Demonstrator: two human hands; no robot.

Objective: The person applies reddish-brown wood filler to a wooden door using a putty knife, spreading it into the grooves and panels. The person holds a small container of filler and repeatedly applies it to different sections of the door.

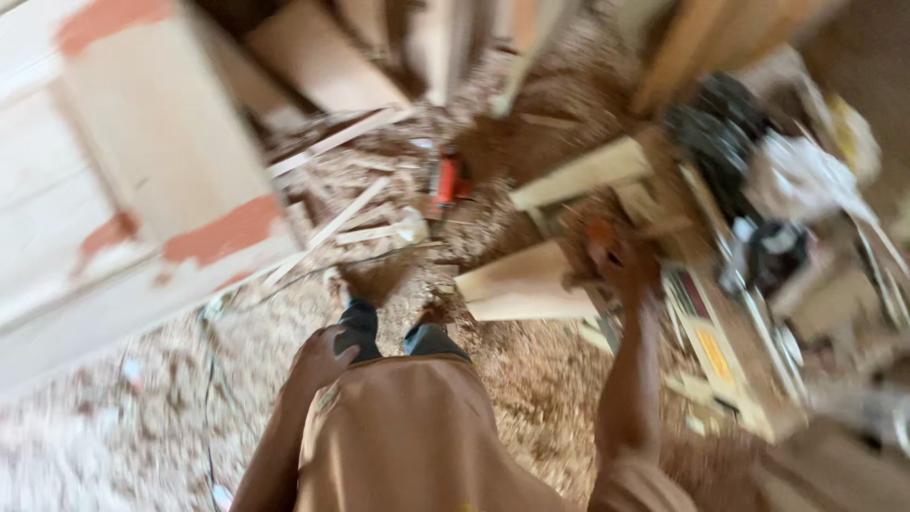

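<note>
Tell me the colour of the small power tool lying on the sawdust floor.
Red-orange with dark parts: the power tool, head view, though blurred.

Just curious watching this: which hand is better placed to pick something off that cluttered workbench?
The right hand, probably. It is stretched out to the edge of the cluttered workbench, beside a pale wood block. The left hand hangs by the thigh, away from it. Blur hides the grip.

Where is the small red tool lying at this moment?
In the head view, the red tool lies on the sawdust-covered floor at upper centre, beside thin wood strips on its left and ahead of the person's feet.
</note>
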